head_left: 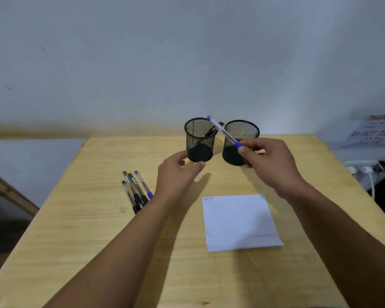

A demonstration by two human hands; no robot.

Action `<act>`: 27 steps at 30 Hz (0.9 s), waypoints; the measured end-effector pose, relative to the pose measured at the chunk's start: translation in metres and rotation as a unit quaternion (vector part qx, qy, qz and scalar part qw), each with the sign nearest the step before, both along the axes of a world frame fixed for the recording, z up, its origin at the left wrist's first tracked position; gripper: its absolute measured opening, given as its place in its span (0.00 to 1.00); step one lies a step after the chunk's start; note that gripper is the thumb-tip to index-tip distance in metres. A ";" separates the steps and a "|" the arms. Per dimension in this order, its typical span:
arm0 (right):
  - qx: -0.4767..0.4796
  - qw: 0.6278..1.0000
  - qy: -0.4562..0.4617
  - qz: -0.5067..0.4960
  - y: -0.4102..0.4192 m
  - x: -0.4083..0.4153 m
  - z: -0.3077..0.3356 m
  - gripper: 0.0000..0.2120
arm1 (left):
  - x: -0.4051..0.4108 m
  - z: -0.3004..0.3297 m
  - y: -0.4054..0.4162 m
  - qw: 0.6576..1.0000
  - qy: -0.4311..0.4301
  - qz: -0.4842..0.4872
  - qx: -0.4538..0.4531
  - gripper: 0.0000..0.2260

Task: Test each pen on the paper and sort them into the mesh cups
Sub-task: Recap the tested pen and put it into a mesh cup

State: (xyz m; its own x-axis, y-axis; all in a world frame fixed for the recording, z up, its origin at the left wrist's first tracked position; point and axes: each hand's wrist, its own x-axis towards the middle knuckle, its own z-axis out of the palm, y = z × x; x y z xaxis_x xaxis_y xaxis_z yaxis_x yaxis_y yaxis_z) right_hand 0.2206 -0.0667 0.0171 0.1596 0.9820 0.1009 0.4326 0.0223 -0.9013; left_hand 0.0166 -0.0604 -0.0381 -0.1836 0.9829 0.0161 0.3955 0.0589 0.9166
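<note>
Tabletop (98, 241): right hand (269, 163) pinches blue pen (223, 131).

Only one view here: head cam sitting above near edge of wooden table (80, 241), looking forward and down. Wide lens bending table edges. Both forearms coming in from bottom of frame, so pretty close in. Wall (187, 52) filling whole upper half. No second view sharing anything.

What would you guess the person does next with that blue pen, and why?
Probably lower the blue pen into one of the mesh cups. The right hand holds it by its capped end above them, the paper already bears scribbles, and the left hand rests by the left cup. Which cup is unclear.
</note>
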 end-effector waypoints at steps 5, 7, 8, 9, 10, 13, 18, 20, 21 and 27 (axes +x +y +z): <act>0.054 0.968 -0.241 0.049 0.039 -0.004 0.028 0.06 | 0.003 -0.012 0.053 0.996 0.087 -0.008 -0.023 0.45; 0.064 0.955 -0.284 0.061 0.054 -0.009 0.030 0.05 | 0.004 -0.019 0.063 0.996 0.082 -0.012 -0.020 0.44; 0.068 0.950 -0.297 0.066 0.060 -0.011 0.029 0.04 | 0.005 -0.023 0.066 0.997 0.080 -0.012 -0.010 0.41; 0.069 0.947 -0.307 0.069 0.067 -0.014 0.028 0.04 | 0.006 -0.026 0.067 0.997 0.074 -0.012 0.003 0.36; 0.070 0.943 -0.317 0.072 0.073 -0.017 0.027 0.04 | 0.006 -0.028 0.067 0.997 0.069 -0.012 0.014 0.30; 0.069 0.926 -0.361 0.089 0.085 -0.030 0.024 0.05 | 0.007 -0.029 0.064 0.997 0.070 -0.007 0.044 0.22; 0.086 0.882 -0.450 0.112 0.098 -0.047 0.027 0.07 | 0.007 -0.034 0.063 0.996 0.075 0.006 0.054 0.22; 0.081 0.869 -0.472 0.121 0.101 -0.051 0.027 0.08 | 0.007 -0.034 0.063 0.995 0.077 0.004 0.058 0.22; 0.078 0.864 -0.481 0.124 0.103 -0.053 0.027 0.08 | 0.007 -0.035 0.063 0.995 0.078 0.003 0.059 0.22; 0.104 0.836 -0.528 0.108 0.098 -0.057 0.019 0.11 | 0.006 -0.031 0.061 0.995 0.090 -0.007 0.053 0.21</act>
State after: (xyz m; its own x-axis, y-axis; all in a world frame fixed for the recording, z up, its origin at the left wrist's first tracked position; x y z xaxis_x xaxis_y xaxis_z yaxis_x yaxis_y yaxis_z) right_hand 0.1640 0.0317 0.0358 -0.3042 0.9205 0.2452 0.9504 0.3108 0.0126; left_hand 0.0226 0.0005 -0.0693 -0.1539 0.9764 0.1512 0.5530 -0.0417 0.8321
